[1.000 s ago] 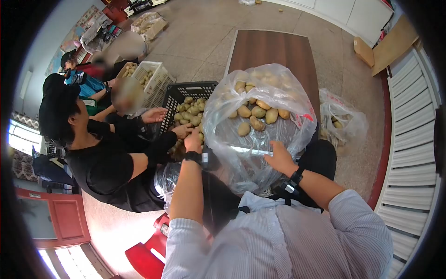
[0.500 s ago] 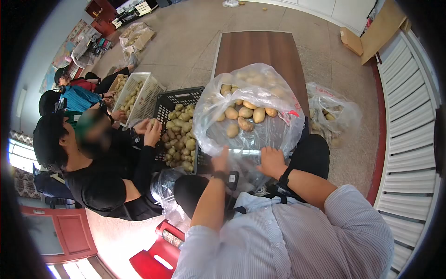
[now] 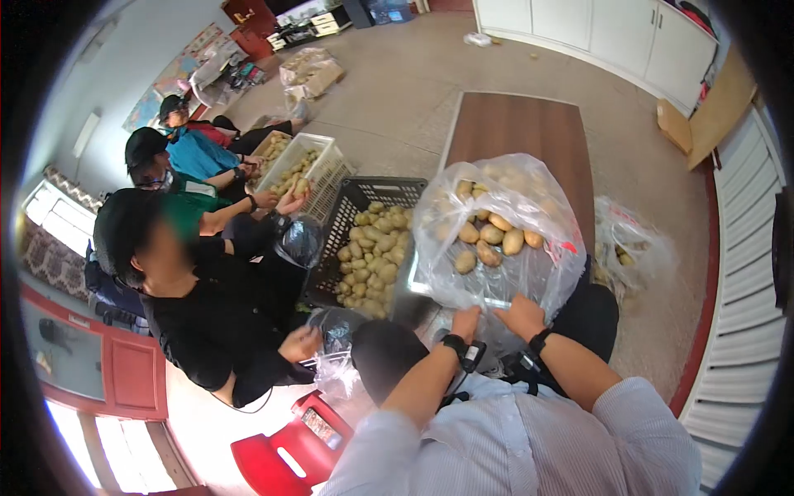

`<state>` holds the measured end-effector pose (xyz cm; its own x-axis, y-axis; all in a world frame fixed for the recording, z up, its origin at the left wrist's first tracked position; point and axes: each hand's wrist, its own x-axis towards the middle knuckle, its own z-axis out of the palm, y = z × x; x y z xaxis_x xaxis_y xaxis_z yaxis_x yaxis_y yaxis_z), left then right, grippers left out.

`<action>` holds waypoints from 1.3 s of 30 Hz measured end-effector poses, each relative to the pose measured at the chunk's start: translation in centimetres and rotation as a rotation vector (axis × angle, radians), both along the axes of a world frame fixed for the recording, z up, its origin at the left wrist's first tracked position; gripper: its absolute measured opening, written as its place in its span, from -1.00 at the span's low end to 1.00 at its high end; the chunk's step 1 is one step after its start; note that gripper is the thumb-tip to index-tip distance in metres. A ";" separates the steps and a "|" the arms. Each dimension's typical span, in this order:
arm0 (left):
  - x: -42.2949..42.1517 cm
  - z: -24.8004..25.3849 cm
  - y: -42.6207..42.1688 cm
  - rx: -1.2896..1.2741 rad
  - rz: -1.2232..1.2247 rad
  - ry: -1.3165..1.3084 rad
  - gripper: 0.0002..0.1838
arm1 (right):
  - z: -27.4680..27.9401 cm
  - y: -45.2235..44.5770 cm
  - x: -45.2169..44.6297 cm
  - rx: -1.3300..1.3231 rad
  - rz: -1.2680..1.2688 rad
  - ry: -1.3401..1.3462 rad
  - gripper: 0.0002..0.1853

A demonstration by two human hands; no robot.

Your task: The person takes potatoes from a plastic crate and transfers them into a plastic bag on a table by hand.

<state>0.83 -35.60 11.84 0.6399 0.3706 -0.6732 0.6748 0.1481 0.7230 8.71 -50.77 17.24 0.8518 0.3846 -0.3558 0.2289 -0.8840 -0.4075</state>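
Nearest the camera, the left hand and the right hand are side by side at the near edge of the clear plastic bag. The right hand's grip is narrow, with the fingers folded over the bag film. The left hand's fingers are at the same edge; whether they pinch film cannot be told. Each wrist carries a black band.

The clear plastic bag lies open toward the hands, with its far part over the near end of the brown table. Loose potatoes are inside, grouped beyond the hands; more show dimly through the film.

Left of the bag, the black crate contains many potatoes. A person in black is seated beside this crate, one hand low near a second plastic bag. A red stool is at lower left. To the right of the table, a third bag is on the floor.

Farther left, a white crate holds potatoes, with two more people beyond the first.
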 end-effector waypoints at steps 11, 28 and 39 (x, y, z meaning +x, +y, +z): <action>-0.8 2.8 -1.1 -0.364 0.264 -0.275 -0.69 | -8.1 1.1 2.6 0.659 -0.307 0.793 -0.40; -1.2 -0.3 1.0 -0.055 0.448 -0.363 -0.69 | -6.3 1.8 -1.6 0.299 0.425 -0.073 -0.67; -1.0 3.9 2.0 0.094 0.549 -0.220 -0.46 | -1.0 2.1 -1.6 0.200 0.337 0.128 -0.63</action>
